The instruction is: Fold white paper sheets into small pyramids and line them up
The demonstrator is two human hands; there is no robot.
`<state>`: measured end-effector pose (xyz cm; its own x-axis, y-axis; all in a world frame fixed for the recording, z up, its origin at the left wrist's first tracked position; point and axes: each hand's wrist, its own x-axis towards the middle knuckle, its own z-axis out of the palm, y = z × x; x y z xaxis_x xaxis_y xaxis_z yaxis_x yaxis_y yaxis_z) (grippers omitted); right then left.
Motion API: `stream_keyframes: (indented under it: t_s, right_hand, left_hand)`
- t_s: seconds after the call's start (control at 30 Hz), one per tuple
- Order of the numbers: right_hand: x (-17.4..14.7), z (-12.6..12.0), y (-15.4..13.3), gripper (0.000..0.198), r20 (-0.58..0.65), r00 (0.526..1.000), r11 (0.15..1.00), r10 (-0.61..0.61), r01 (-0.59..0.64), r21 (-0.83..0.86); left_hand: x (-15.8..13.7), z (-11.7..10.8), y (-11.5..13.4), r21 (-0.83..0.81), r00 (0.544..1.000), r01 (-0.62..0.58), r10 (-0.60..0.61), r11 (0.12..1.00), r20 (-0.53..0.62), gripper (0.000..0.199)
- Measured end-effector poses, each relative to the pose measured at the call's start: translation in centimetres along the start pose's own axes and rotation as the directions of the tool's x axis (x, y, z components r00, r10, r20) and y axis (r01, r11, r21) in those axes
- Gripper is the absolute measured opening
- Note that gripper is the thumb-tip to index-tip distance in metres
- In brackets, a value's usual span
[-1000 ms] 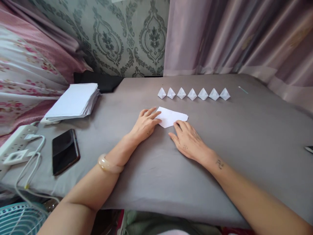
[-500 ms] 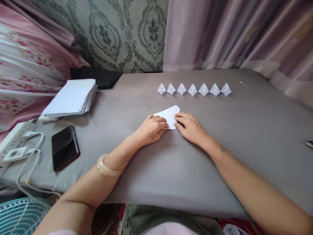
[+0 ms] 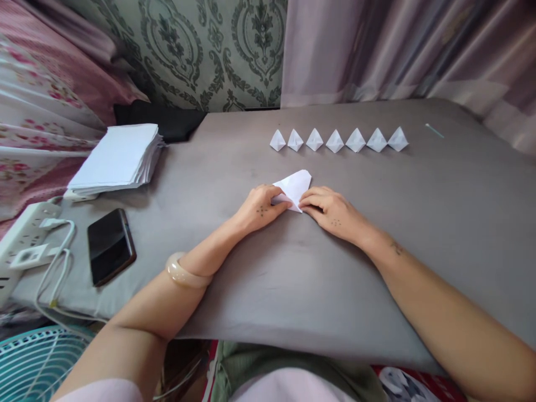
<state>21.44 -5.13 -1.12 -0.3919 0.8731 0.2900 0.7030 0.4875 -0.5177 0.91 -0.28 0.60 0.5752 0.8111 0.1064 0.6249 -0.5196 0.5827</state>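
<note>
A grey cloth-covered table (image 3: 439, 223) is set against a papered wall (image 3: 171, 44) and draped curtains.
At eleven o'clock, the wallpaper is patterned in grey-green damask medallions; from twelve to two, a mauve curtain (image 3: 355, 50) with a paler lower band is hung in deep folds. Between nine and ten, a white curtain (image 3: 46, 95) is printed with pink flowers. The tabletop and folds are softly lit.

The white paper (image 3: 298, 183), folded into a several-cornered piece, lies on the grey desk (image 3: 259, 290), blunt corner pointing far right, fingers (image 3: 313, 196) at its left and near-right edges.
</note>
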Motion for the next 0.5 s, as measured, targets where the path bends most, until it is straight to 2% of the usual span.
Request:
stream_keyframes:
  t_s: [0.23, 0.5]
  right_hand:
    - [-0.49, -0.66, -0.03, 0.029, 0.075, 0.997, 1.0, -0.012, 0.013, -0.002]
    - [-0.86, -0.87, -0.29, 0.032, 0.102, 0.995, 1.0, -0.014, 0.016, -0.019]
  left_hand:
    - [0.6, 0.33, -0.26, -0.024, 0.996, 0.085, -0.085, 0.996, 0.008, 0.035]
    - [0.77, 0.52, 0.41, 0.045, 0.977, 0.212, -0.213, 0.976, 0.012, 0.036]
